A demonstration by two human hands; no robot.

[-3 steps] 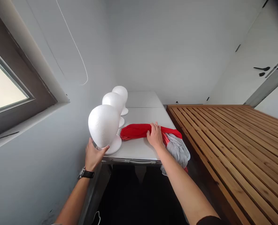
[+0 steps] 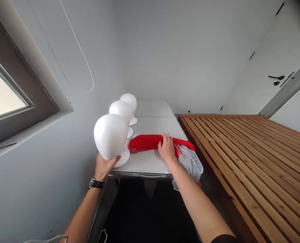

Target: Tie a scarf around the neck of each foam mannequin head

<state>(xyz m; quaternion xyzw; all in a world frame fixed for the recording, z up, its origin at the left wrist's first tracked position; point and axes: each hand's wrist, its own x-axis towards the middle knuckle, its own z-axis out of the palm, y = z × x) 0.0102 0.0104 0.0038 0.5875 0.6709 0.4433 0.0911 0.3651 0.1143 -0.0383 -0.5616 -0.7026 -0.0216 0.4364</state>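
Three white foam mannequin heads stand in a row along the left side of a white table (image 2: 152,158). The nearest foam head (image 2: 110,136) is cupped from below by my left hand (image 2: 103,166), which wears a wristwatch. Behind it are the second head (image 2: 121,111) and the third head (image 2: 129,101). A red scarf (image 2: 146,142) lies stretched across the table's near part. My right hand (image 2: 167,148) closes on its middle. A grey cloth (image 2: 189,163) is bunched at the scarf's right end and hangs over the table corner.
A wooden slatted platform (image 2: 246,152) adjoins the table on the right. A window (image 2: 5,98) is set in the left wall, and a thin white cord (image 2: 84,64) runs on the wall. Dark floor space lies below the table's front edge.
My left hand has slid up closer under the nearest foam head. The right hand stays on the red scarf.
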